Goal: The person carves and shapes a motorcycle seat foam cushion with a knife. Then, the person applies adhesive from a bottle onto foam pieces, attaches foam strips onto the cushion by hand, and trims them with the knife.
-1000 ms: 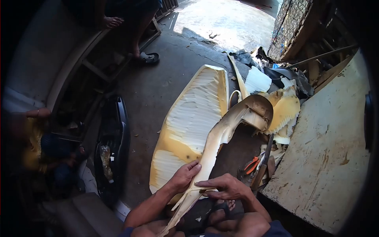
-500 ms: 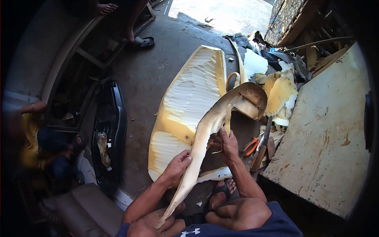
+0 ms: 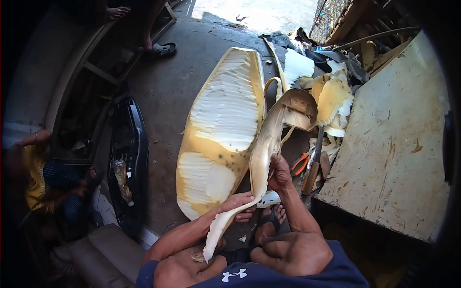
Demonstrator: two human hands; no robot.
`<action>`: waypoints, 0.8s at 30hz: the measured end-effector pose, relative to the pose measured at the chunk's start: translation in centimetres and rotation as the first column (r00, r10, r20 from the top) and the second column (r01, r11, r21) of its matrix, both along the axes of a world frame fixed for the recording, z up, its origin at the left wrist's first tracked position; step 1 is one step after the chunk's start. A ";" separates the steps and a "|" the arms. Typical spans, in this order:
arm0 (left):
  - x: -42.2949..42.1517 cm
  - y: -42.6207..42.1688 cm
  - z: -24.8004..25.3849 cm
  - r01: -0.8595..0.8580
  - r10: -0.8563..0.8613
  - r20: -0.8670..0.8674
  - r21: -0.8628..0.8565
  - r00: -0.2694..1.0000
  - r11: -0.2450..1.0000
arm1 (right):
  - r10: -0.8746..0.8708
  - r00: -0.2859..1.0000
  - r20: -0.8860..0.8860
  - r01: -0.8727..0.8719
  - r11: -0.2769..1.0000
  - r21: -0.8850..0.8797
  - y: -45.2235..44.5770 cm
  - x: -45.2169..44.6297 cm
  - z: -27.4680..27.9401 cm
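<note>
A long curved piece of cream foam stretches from my lap up to a hollow, brownish moulded end. My left hand is under its narrow lower part, fingers curled around the strip. My right hand is closed at the foam's right edge, its fingertips partly hidden. Above it a thin foam sliver sticks out from the edge. Just left of the held piece lies a large seat-shaped foam block, its white top cut in ridges and its yellowed skin spotted dark.
To the right lie a wooden-handled knife and orange-handled pliers, beside a pale worn board. Foam scraps pile up behind. At left are a black seat base and a seated person in yellow.
The held foam has shifted down and turned more upright, its lower tail now bent. My left hand moved down and right under it; my right hand moved slightly lower, away from the thin sliver.
</note>
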State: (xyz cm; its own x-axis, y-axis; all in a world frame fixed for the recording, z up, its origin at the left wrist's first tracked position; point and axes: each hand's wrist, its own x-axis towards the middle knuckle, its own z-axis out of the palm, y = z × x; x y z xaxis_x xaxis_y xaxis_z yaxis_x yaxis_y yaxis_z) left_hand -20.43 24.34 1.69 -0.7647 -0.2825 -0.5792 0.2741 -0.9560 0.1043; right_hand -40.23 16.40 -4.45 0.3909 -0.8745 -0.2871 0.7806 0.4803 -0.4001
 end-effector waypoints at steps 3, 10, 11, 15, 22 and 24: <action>-0.2 -0.2 0.7 0.017 -0.012 -0.076 0.068 0.997 0.998 | -0.063 0.998 -0.010 0.063 0.997 -0.051 0.6 -0.6 0.3; -0.6 0.7 11.8 -0.116 0.272 0.082 -0.762 0.959 0.637 | 0.068 0.981 0.182 -0.063 0.998 -0.030 1.3 1.0 3.6; -0.4 0.9 13.6 -0.048 0.440 0.142 -0.919 0.887 0.392 | 0.038 0.988 0.150 -0.031 0.998 -0.049 1.3 0.8 2.5; -0.7 0.1 2.3 -0.022 0.015 -0.046 -0.147 0.999 0.989 | -0.173 0.884 -0.434 0.157 0.985 -0.073 0.0 -1.0 0.0; 0.8 -1.5 0.7 0.386 0.104 0.685 -0.522 0.721 0.760 | -0.268 -0.043 -0.962 0.082 0.959 -0.271 -4.4 1.9 -0.8; 2.0 -1.7 -0.7 0.548 0.172 0.810 -0.519 0.561 0.655 | -0.263 -0.055 -0.963 0.094 0.959 -0.267 -5.3 2.6 -1.9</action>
